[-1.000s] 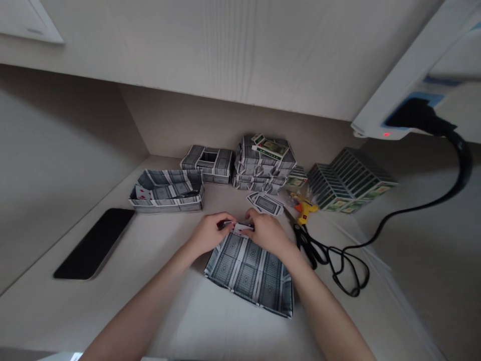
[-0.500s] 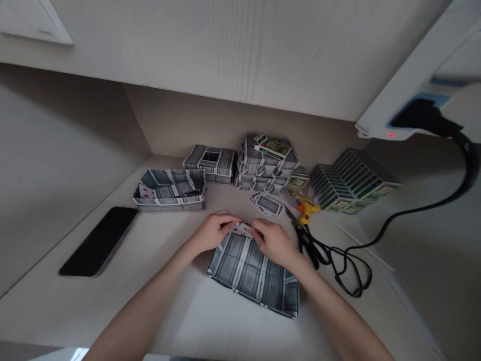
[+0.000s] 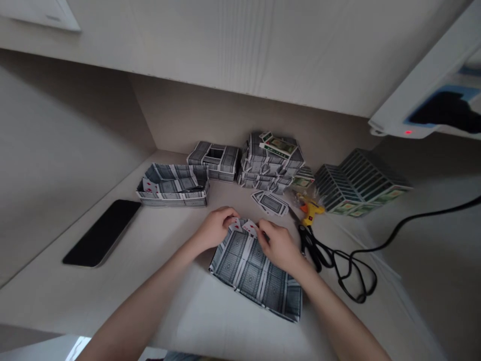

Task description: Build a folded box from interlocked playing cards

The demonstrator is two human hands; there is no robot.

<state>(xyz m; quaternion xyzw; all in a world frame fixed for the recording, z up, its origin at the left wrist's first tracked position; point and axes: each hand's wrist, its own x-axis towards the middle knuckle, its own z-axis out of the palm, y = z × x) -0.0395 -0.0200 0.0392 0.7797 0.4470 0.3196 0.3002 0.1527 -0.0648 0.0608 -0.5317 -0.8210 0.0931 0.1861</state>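
Observation:
In front of me lies an open box made of playing cards (image 3: 244,263), with grey patterned card backs showing. At its far end my left hand (image 3: 215,229) is closed, pinching a playing card with red marks (image 3: 236,226). A second playing card (image 3: 249,228), also with red marks and tilted, is pinched between the thumb and fingers of my right hand (image 3: 278,244). Both cards are held just over the box's far part, with a gap between them. Parts of the fingertips are hidden behind the cards.
Behind stand an open card tray (image 3: 173,201), a card box with an opening (image 3: 214,161) and a stacked card structure (image 3: 268,165). Loose cards (image 3: 272,202), a yellow glue gun (image 3: 311,209), black scissors (image 3: 310,245) and green card packs (image 3: 338,190) are rightward. A phone (image 3: 103,233) lies left.
The two cards, close together between my hands before, are now apart, one in each hand. My right hand has shifted slightly right. The camera view has moved a little.

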